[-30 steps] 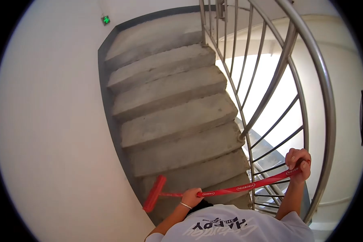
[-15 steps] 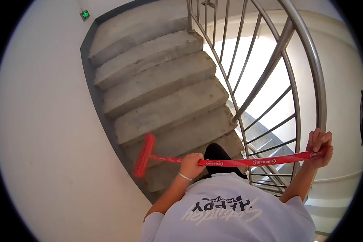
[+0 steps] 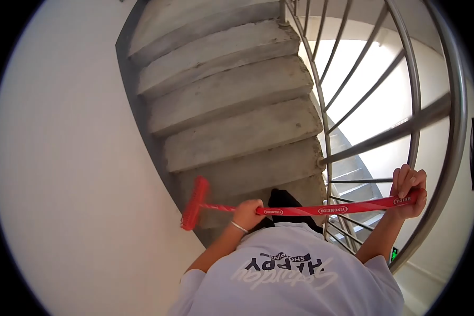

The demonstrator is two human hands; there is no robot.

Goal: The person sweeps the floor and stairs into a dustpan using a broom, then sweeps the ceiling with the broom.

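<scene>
A red pole with white oval labels [image 3: 329, 209] runs nearly level across the front of my body, with a red bristled brush head [image 3: 195, 204] at its left end. My left hand [image 3: 247, 214] is wrapped round the pole a little right of the brush head; a white band circles that wrist. Near the pole's right end, beside the metal railing, my right hand [image 3: 408, 192] is closed on it. The brush head hangs over the steps by the left wall.
Grey concrete stairs [image 3: 242, 121] curve upward in the view. A metal handrail [image 3: 456, 116] with bars lines the right side, and lower steps show through it. On the left stands a white wall [image 3: 68, 147] with a dark grey base strip.
The pole and both hands first rose in view, and the pole became more level. Since the last earlier frame the stairs and railing have shifted in view, and the green sign at upper left has left it.
</scene>
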